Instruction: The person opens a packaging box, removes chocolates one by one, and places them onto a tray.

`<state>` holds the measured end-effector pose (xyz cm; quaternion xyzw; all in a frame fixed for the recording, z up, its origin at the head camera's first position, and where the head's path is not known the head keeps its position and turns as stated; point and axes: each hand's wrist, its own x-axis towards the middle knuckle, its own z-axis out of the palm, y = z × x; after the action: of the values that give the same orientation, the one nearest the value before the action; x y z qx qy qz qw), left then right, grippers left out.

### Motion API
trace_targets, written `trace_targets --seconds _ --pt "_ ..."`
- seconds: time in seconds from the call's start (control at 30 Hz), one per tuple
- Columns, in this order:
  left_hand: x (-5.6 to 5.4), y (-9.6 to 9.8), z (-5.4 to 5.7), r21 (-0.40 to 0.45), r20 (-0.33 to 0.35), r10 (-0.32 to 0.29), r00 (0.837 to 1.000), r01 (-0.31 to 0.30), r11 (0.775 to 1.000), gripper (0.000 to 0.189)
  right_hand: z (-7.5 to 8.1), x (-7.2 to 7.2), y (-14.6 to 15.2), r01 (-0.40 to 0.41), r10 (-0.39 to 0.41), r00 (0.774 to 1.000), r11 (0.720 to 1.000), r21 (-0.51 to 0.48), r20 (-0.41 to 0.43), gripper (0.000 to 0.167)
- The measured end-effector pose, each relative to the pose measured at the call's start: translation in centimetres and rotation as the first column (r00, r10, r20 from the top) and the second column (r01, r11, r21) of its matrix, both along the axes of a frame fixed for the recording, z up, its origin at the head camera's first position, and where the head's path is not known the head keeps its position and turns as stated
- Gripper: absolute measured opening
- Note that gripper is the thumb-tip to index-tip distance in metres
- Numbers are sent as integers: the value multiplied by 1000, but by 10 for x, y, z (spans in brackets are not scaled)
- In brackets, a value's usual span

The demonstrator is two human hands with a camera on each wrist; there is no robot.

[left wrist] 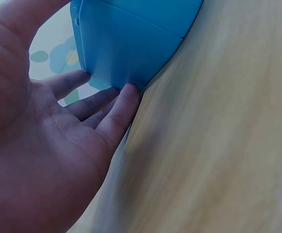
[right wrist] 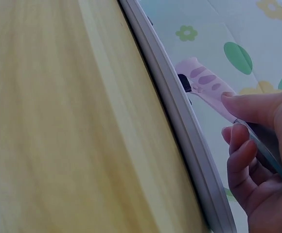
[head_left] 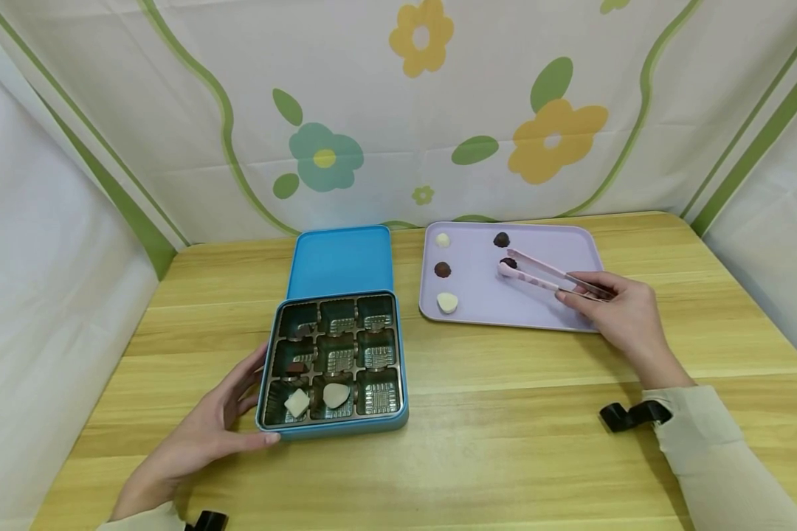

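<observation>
My right hand (head_left: 627, 313) holds small tongs (head_left: 538, 279) with pale pink ends, pinched between thumb and fingers. At their tips, a dark chocolate (head_left: 508, 262) lies between the two arms; whether both touch it, I cannot tell. It is over the lilac tray (head_left: 551, 313). My left hand (head_left: 206, 420) rests at the left side of a blue tin (head_left: 378, 423); fingertips (left wrist: 127, 92) touch its wall and the thumb lies by the front corner. In the tin's divided insert sit a white square chocolate (head_left: 297, 403), a white rounded one (head_left: 336, 395) and brown pieces (head_left: 296, 367).
On the tray also lie another dark chocolate (head_left: 501, 240), a brown one (head_left: 442, 269) and two white ones, the nearer white chocolate (head_left: 447, 302) by the front left corner. Behind the tin lies its blue lid (head_left: 341, 262). A flowered cloth (head_left: 372, 88) hangs behind the wooden table (head_left: 478, 442).
</observation>
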<state>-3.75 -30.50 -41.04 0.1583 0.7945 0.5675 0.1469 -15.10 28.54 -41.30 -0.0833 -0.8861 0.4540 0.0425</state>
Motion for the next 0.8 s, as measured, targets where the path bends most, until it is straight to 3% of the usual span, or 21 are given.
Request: trace_targets --seconds 0.63,0.8 --pt "-1 1 1 -5 7 -3 1000 3 1000 115 5 4 -5 12 -13 999 999 -31 -32 55" --pt "-1 0 1 2 -2 -4 1000 4 1000 115 13 8 -29 -71 64 992 996 -58 -107 49"
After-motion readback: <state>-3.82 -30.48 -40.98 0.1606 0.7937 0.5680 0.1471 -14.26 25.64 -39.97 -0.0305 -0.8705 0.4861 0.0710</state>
